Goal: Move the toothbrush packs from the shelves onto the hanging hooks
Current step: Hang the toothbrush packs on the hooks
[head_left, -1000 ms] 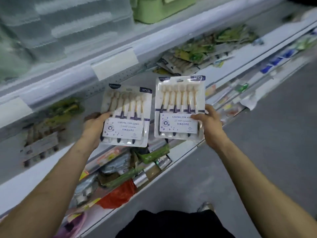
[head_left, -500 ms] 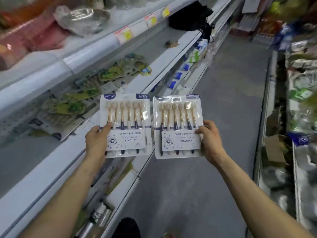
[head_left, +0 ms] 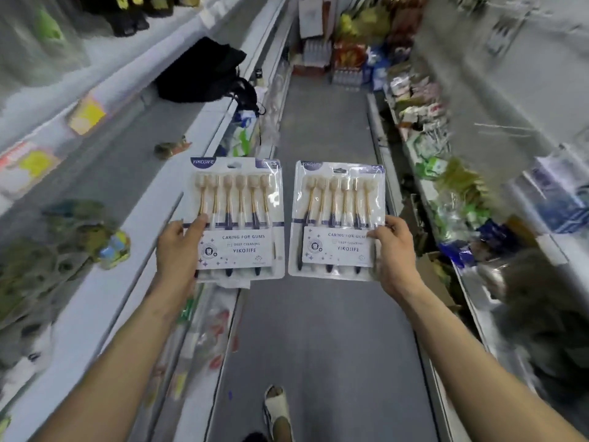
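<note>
Between the hands: two flat, glossy rectangular blister packs, apart. Left hand (head_left: 178,250) pinches the left pack (head_left: 237,218). Right hand (head_left: 395,253) pinches the right pack (head_left: 338,218).

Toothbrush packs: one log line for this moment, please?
left hand: holds left pack | right hand: holds right pack | packs: upright, side by side

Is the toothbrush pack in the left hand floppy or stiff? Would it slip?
Probably fairly stiff: the left toothbrush pack looks flat though the left hand grips just one edge. Likely light, for the same reason. Its glossy plastic front looks smooth, so a loose grip might let it slide.
</note>
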